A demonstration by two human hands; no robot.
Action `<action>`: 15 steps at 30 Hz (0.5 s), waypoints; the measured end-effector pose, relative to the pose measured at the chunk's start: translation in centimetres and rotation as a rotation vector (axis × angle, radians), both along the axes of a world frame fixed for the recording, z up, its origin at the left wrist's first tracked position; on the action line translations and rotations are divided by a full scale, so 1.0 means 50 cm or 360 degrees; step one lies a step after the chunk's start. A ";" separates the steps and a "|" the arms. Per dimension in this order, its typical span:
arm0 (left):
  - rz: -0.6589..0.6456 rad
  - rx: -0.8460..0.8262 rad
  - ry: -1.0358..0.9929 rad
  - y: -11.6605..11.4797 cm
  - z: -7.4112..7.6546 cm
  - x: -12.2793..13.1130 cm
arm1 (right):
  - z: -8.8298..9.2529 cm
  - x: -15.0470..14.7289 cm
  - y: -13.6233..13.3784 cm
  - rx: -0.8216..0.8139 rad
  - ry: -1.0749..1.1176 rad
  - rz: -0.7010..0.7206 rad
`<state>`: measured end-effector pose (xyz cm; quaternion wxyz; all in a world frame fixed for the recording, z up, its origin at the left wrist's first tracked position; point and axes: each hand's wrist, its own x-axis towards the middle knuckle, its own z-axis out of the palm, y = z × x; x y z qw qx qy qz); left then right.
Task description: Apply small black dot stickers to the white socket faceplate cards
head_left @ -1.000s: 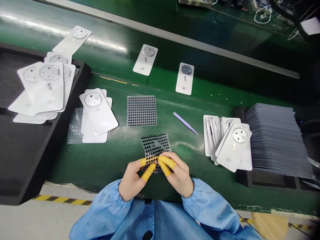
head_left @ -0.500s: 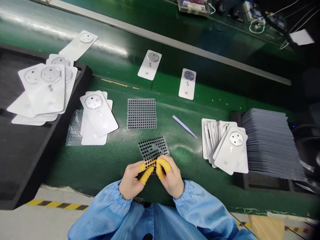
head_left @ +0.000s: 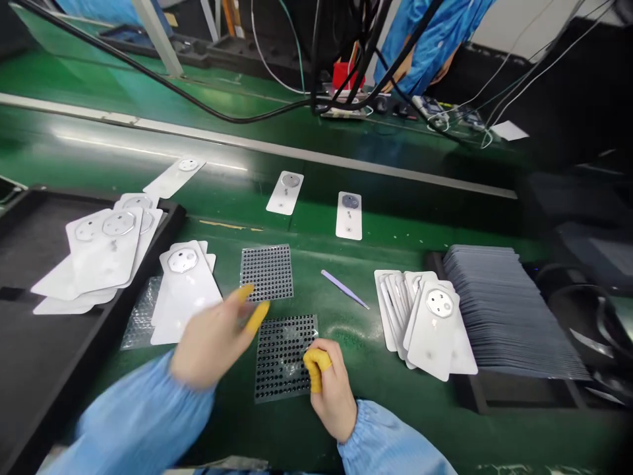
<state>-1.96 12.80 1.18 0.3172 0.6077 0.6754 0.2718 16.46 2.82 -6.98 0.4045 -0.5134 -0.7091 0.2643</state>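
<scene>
- On the counter, the near dotted sheet lies flat; before, it was bent up.
- The right hand has its fingers pressed together by the sheet's right edge; I cannot tell if they pinch anything.
- The left hand let go, so that bending stopped; its fingers are spread near the white cards.

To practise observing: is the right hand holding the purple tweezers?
No, the tweezers lie on the green bench, apart from the right hand.

Right hand at nearer dotted sheet
</scene>
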 end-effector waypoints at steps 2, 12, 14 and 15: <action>-0.0081 0.0102 0.0169 0.129 0.009 0.115 | 0.000 0.002 0.005 0.0037 0.0057 -0.0053; 0.0123 -0.0219 0.0276 0.400 -0.057 0.407 | 0.010 0.038 0.015 0.0104 0.0092 -0.0259; 0.0102 -0.0311 0.0271 0.416 -0.051 0.380 | 0.016 0.041 0.013 0.0096 0.0123 -0.0271; 0.0071 -0.0351 0.0252 0.425 -0.044 0.368 | 0.019 0.042 0.013 0.0093 0.0137 -0.0278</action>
